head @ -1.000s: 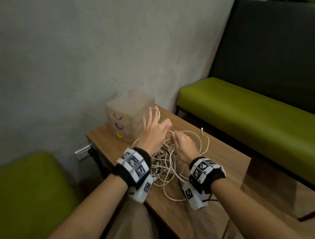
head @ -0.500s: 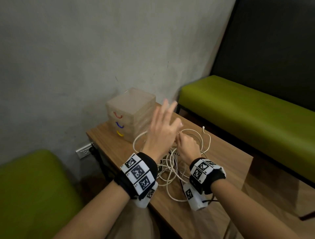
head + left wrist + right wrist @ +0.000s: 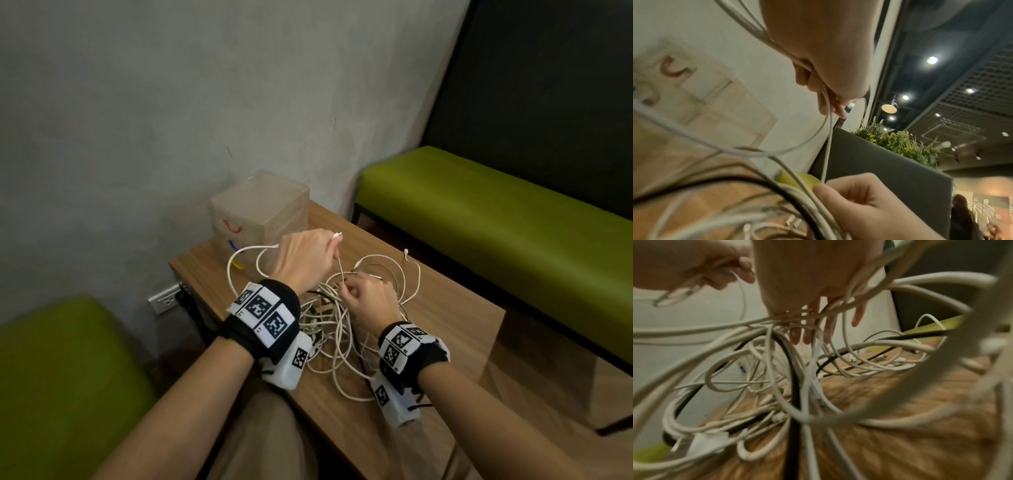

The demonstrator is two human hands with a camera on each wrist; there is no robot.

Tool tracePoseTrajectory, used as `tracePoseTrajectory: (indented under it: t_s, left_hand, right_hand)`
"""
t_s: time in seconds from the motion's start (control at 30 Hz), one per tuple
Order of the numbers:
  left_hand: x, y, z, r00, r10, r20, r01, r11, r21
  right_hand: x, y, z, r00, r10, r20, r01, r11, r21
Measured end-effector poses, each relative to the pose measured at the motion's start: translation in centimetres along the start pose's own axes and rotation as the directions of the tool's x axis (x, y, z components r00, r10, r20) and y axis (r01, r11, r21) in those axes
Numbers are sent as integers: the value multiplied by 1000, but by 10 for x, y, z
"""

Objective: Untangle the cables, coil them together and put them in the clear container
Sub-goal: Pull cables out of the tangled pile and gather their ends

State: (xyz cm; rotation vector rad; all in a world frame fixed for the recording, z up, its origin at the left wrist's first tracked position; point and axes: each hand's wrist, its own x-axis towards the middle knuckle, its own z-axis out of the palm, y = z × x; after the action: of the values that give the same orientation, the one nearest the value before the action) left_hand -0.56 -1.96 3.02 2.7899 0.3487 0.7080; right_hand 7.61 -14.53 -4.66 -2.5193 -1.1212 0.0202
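Note:
A tangle of white cables with one black cable lies on the small wooden table. The clear container, a frosted drawer box with red, blue and yellow handles, stands at the table's back left corner by the wall. My left hand is raised over the tangle and grips a white cable near its plug end. My right hand sits low on the tangle and pinches the same white strand a little further down. Loops of cable hang around the right-hand fingers.
A grey wall is close behind the table. A green bench runs along the right, a green seat is at the left. A wall socket is left of the table. A loose plug end sticks up at the tangle's far side.
My left hand, open with spread fingers over the tangle before, has curled round a white cable and drawn its end up. My right hand has stayed on the tangle.

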Motion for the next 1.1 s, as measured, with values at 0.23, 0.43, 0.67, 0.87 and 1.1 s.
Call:
tracePoseTrajectory:
  t_s: [0.23,0.43,0.67,0.87,1.1]
  left_hand:
    - [8,-6,-38,975,-47,-219,33,997,-67]
    - [30,-8,-74,955,-27,-294,8,998,-66]
    - [-9,13,-4,999,-44,-16,47,922,383]
    - [-33,14,40,979,-194,59,197,851,-486]
    - [-9,22,30,937,-337,90,253,478,-841]
  right_hand:
    - [-1,10,7,999,-35,33,39,994,-107]
    - [-2,9,10,994,-5,108,21,989,-148]
    - [3,-10,-1,996,16,-86,-10,998,70]
    - [-5,-3,4,959,18,-282,49,972,231]
    - [-4,-7,8,985,-41,-170,72,980,184]
